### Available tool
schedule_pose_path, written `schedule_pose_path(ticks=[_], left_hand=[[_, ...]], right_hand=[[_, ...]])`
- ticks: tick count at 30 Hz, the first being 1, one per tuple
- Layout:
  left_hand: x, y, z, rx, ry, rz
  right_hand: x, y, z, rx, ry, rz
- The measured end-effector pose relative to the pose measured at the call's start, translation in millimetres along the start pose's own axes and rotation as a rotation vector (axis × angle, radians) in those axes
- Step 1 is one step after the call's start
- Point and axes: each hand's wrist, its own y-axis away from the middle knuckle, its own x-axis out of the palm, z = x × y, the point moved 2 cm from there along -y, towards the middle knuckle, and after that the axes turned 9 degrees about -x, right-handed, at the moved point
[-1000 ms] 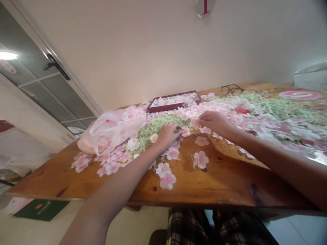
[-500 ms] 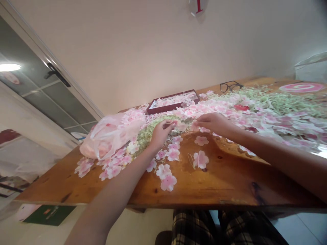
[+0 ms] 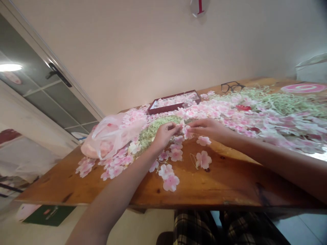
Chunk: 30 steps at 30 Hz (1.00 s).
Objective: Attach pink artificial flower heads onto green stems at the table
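Both hands meet over the middle of the wooden table [image 3: 204,190]. My left hand [image 3: 166,133] is closed in a pinch on a pink flower at its fingertips. Close by on the right, my right hand [image 3: 208,129] pinches a pale pink flower [image 3: 187,132]; the fingertips of the two hands nearly touch. Green stem pieces [image 3: 150,133] lie behind my left hand. In front are loose pink flowers [image 3: 171,182] and a single flower [image 3: 203,160] with a thin loop of stem beside it.
A dark red box [image 3: 163,109] of petals stands by the wall. At left lies a plastic bag [image 3: 102,137] with pink contents. To the right are a wide heap of flowers [image 3: 276,126], green strands [image 3: 288,102], glasses [image 3: 232,87] and a pink round piece [image 3: 303,88].
My right hand has moved left with its flower, and my left hand slightly right, so the gap between them has closed. The view has shifted slightly.
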Motion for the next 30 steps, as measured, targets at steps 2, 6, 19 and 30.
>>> schedule_pose_path(ticks=[2, 6, 19, 30], left_hand=[[2.1, 0.5, -0.6, -0.021, 0.016, 0.056], [0.9, -2.4, 2.7, -0.073, 0.064, 0.061], [4.3, 6.1, -6.0, 0.082, -0.133, -0.055], [-4.7, 0.1, -2.4, -0.077, 0.153, -0.029]], right_hand=[[-0.2, -0.8, -2.3, 0.005, 0.019, -0.018], [-5.9, -1.6, -10.0, 0.066, 0.083, -0.080], [6.5, -0.9, -7.1, 0.012, 0.179, -0.136], [-9.1, -0.6, -18.5, -0.090, 0.406, -0.289]])
